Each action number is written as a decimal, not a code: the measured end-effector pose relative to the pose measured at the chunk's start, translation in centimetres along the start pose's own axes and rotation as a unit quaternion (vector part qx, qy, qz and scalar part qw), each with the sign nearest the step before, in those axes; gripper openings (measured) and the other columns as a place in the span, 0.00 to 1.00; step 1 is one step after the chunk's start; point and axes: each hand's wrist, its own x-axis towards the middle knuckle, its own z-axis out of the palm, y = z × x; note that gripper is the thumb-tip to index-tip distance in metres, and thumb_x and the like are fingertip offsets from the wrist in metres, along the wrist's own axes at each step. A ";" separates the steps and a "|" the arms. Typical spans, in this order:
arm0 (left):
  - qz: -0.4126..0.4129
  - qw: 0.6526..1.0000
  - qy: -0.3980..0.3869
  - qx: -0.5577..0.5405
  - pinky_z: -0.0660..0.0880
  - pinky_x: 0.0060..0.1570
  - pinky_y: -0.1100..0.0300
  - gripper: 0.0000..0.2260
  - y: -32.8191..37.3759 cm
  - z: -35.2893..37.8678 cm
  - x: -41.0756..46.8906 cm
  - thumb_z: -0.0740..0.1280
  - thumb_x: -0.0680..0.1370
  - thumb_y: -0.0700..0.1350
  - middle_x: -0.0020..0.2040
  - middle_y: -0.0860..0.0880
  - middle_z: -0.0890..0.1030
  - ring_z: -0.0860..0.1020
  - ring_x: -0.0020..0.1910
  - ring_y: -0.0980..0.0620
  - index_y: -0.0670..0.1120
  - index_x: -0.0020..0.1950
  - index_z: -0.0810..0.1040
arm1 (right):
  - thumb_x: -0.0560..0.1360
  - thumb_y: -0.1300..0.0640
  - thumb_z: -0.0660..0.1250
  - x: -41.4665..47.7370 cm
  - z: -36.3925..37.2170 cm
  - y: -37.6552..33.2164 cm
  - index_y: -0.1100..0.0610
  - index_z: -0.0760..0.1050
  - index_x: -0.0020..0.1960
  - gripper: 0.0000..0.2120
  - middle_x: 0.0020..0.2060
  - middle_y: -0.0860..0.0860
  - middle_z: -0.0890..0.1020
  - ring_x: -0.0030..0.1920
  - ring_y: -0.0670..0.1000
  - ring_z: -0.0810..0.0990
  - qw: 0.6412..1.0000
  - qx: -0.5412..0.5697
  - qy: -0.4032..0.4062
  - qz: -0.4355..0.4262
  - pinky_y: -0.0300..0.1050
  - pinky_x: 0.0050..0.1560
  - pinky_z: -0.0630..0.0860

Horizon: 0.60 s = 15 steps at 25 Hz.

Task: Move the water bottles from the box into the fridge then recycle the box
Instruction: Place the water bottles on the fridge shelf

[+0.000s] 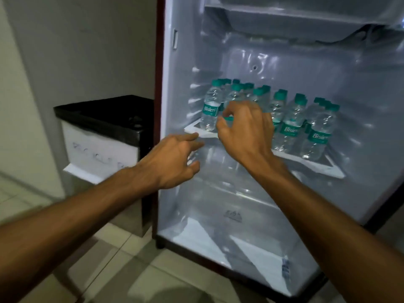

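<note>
Inside the open fridge, on its white-rimmed shelf, stand the water bottles, upright and packed close in rows that run from the left wall toward the right. All have green caps and green labels. The right hand reaches in over the front of the shelf, between the leftmost bottle and the group on the right. Its thumb and fingers are curled round the top of one bottle, whose green cap shows between thumb and forefinger; the hand hides the rest of that bottle. The left hand hangs just in front of the shelf's left corner, lower than the right, fingers loosely spread and apart, holding nothing; its forefinger points at the shelf rim. Below the shelf the fridge's lower space shows clear plastic and a white floor panel. Left of the fridge, against the wall, stands a white bin with a black liner, its lettering blurred. Pale tiles cover the floor.
</note>
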 end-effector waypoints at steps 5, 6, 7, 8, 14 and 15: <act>-0.038 0.998 -0.006 0.052 0.74 0.61 0.54 0.20 -2.1 -3.3 -9.3 0.65 0.76 0.50 0.65 0.47 0.79 0.79 0.60 0.48 0.46 0.67 0.78 | 0.76 0.49 0.67 -8.2 1.5 -5.2 0.52 0.81 0.54 0.11 0.53 0.51 0.83 0.58 0.55 0.77 0.990 0.062 -0.096 -0.077 0.52 0.57 0.71; -0.052 0.997 -0.012 0.053 0.77 0.58 0.52 0.20 -2.5 -3.9 -11.2 0.63 0.76 0.51 0.63 0.48 0.80 0.80 0.57 0.48 0.47 0.65 0.79 | 0.76 0.49 0.67 -9.7 1.9 -6.2 0.52 0.81 0.54 0.11 0.53 0.50 0.83 0.58 0.55 0.77 0.985 0.070 -0.123 -0.096 0.51 0.57 0.71; -0.067 0.996 -0.021 0.056 0.77 0.56 0.51 0.20 -2.9 -4.5 -12.9 0.62 0.75 0.52 0.63 0.49 0.80 0.80 0.55 0.49 0.47 0.65 0.79 | 0.76 0.50 0.67 -11.1 2.2 -7.1 0.52 0.81 0.54 0.10 0.53 0.50 0.83 0.57 0.55 0.77 0.979 0.078 -0.147 -0.116 0.51 0.57 0.70; -0.085 0.994 -0.035 0.061 0.77 0.56 0.51 0.21 -3.3 -5.1 -14.9 0.60 0.75 0.53 0.62 0.49 0.80 0.80 0.56 0.49 0.47 0.65 0.79 | 0.76 0.50 0.67 -12.6 2.6 -8.2 0.52 0.81 0.53 0.09 0.52 0.50 0.82 0.56 0.55 0.77 0.972 0.087 -0.167 -0.140 0.51 0.55 0.70; -0.177 0.970 -0.138 0.089 0.79 0.50 0.51 0.19 -5.1 -7.5 -25.3 0.60 0.76 0.55 0.59 0.49 0.81 0.80 0.50 0.50 0.49 0.63 0.79 | 0.75 0.50 0.68 -20.4 4.1 -14.0 0.54 0.78 0.60 0.15 0.59 0.51 0.78 0.59 0.54 0.75 0.914 0.144 -0.255 -0.281 0.52 0.54 0.71; -0.197 0.962 -0.161 0.095 0.78 0.48 0.53 0.19 -5.3 -7.7 -27.0 0.59 0.77 0.56 0.57 0.49 0.81 0.79 0.47 0.51 0.49 0.62 0.79 | 0.75 0.50 0.68 -21.4 4.2 -15.0 0.54 0.77 0.60 0.16 0.61 0.52 0.77 0.60 0.54 0.74 0.901 0.153 -0.272 -0.303 0.53 0.55 0.71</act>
